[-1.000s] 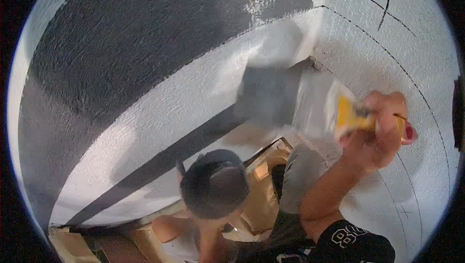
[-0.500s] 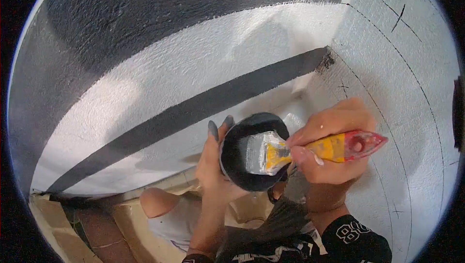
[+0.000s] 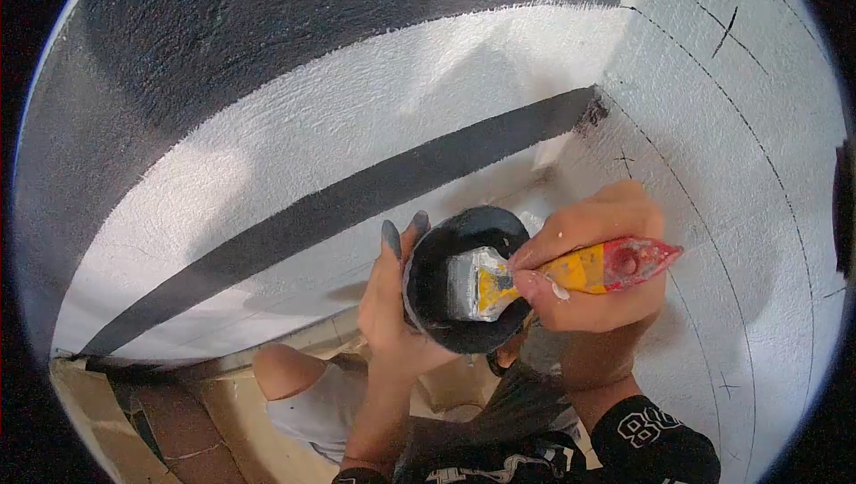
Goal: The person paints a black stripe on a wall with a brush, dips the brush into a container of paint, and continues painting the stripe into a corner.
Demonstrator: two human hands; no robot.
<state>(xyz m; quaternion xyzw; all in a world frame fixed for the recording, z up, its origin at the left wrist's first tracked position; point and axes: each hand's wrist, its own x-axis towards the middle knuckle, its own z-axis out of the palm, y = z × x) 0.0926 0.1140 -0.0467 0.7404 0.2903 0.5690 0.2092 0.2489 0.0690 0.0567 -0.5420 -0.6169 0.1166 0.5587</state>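
Note:
My left hand [image 3: 390, 310] is wrapped around a round container [image 3: 481, 339] with a black inside, its fingertips smudged dark grey. In my right hand [image 3: 602, 223] is a paintbrush [image 3: 575, 273], pinched low on its yellow and red handle between thumb and fingers. White paint crusts the brush's neck. Its bristles lie over the container's mouth and overlap the black inside. A white fleck of paint shows on my right hand.
Ahead is a wall [image 3: 321, 109] with a dark curved band [image 3: 357, 191] and a larger dark area above. The adjoining pale wall [image 3: 713, 154] carries dashed curved lines and cross marks. Below are my legs and a brown tiled floor [image 3: 192, 430].
My right hand and the paintbrush have moved a little left, the bristles further over the container. The left hand and container stay nearly still; the view has shifted slightly.

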